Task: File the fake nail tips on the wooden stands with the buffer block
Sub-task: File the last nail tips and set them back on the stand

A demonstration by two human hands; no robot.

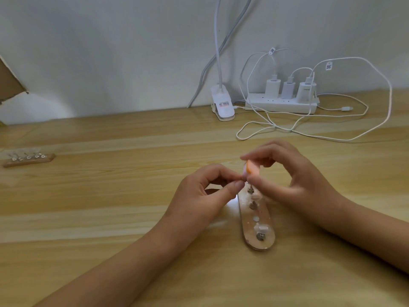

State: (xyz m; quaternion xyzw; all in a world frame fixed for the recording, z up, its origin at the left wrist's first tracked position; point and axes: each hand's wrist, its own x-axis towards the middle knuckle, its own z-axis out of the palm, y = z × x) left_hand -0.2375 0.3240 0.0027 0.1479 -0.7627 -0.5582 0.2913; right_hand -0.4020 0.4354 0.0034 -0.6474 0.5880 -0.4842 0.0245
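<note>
Two hands meet over the far end of a stand [266, 214] that lies lengthwise on the counter [110, 196], its near end rounded and pointing at the person. The left hand [205, 191] comes in from the left with its thumb and forefinger pinched tight at the top of the far pin [250, 189]. The other fingers [218, 173] are curled above them. What sits between the fingertips is covered, so whether they hold a tip cannot be told.

The right hand [294, 180] grips the block [252, 169], orange with a pale edge, between thumb below and forefinger above. The block stands just beside the left fingertips and seems to touch them. This hand is blurred, and its remaining fingers arch loosely over the block.

Several tips [261, 229] show on the stand nearer the person, along its middle line, each by a small metal pin. One pinkish tip lies just under the right thumb.

A second stand [28, 160] with a row of pins sits well apart at the left edge of the counter. At the back, against the wall, are a lamp clip [222, 105], a power strip [281, 105] with three chargers, and looping white cables [332, 138]. A piece of cardboard [10, 83] leans in at far left.
</note>
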